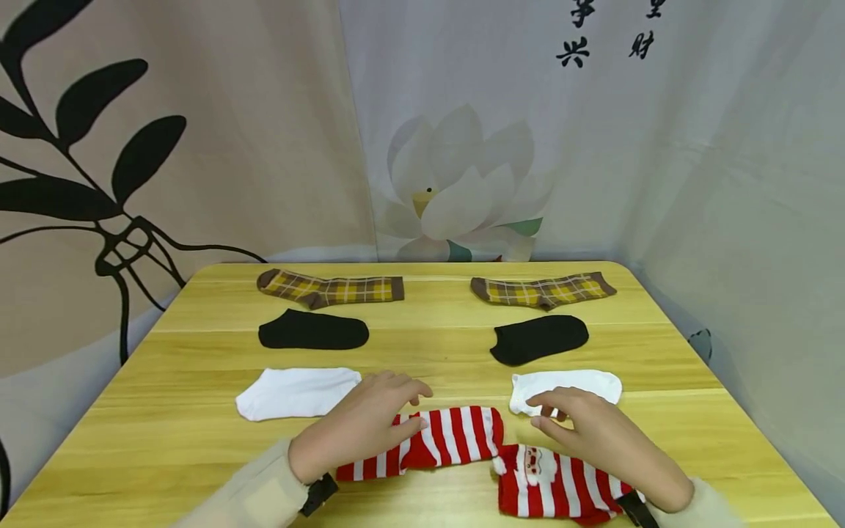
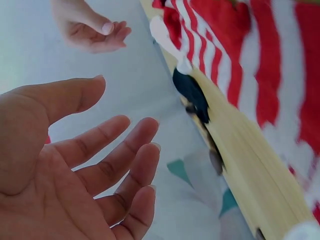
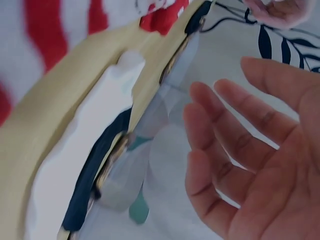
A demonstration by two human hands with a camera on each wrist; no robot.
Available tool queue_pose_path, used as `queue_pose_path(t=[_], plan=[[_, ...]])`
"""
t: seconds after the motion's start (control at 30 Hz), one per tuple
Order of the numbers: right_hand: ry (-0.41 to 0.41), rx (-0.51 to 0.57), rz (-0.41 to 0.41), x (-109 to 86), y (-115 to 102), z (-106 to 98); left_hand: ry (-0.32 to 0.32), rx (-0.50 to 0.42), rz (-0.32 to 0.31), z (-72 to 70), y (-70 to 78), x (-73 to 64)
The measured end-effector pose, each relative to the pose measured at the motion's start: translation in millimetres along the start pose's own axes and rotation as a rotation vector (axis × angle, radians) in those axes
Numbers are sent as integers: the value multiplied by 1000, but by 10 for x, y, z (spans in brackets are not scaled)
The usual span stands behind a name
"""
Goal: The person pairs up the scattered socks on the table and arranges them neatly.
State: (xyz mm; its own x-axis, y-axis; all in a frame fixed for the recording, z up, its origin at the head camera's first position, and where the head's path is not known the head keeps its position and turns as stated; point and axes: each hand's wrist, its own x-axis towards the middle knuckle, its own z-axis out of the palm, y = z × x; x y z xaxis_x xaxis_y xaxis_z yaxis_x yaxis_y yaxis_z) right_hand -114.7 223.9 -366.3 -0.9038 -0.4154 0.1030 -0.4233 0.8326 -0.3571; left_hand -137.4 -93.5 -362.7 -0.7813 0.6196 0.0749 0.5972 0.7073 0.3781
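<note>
My left hand (image 1: 370, 419) hovers over a red-and-white striped sock (image 1: 462, 434), hiding part of it. In the left wrist view its fingers (image 2: 107, 170) are spread and loosely bent, with nothing in them. My right hand (image 1: 590, 429) is held above the table, overlapping a white ankle sock (image 1: 573, 380) and the second striped sock (image 1: 568, 488), which bears a Santa face. Its relaxed fingers (image 3: 235, 135) hold nothing in the right wrist view. The two striped socks lie end to end, nearly touching, at the front.
Another white ankle sock (image 1: 290, 392) lies at left. Farther back are two black ankle socks (image 1: 313, 330) and two brown-yellow plaid socks (image 1: 343, 290), one of each per side. The wooden table (image 1: 429, 337) ends before a printed curtain (image 1: 264, 132).
</note>
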Motion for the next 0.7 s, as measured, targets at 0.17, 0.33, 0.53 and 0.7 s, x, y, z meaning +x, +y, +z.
queue_pose_path(t=[0.17, 0.33, 0.53, 0.7], plan=[[-46, 33, 129, -193, 132, -77, -52, 5, 27, 60, 126, 82], [-104, 45, 251, -370, 328, -141, -90, 41, 68, 132, 244, 166], [-193, 1, 406, -573, 642, -258, -158, 60, 113, 254, 368, 292], [-204, -40, 474, -760, 844, -311, -201, 68, 154, 329, 475, 356]])
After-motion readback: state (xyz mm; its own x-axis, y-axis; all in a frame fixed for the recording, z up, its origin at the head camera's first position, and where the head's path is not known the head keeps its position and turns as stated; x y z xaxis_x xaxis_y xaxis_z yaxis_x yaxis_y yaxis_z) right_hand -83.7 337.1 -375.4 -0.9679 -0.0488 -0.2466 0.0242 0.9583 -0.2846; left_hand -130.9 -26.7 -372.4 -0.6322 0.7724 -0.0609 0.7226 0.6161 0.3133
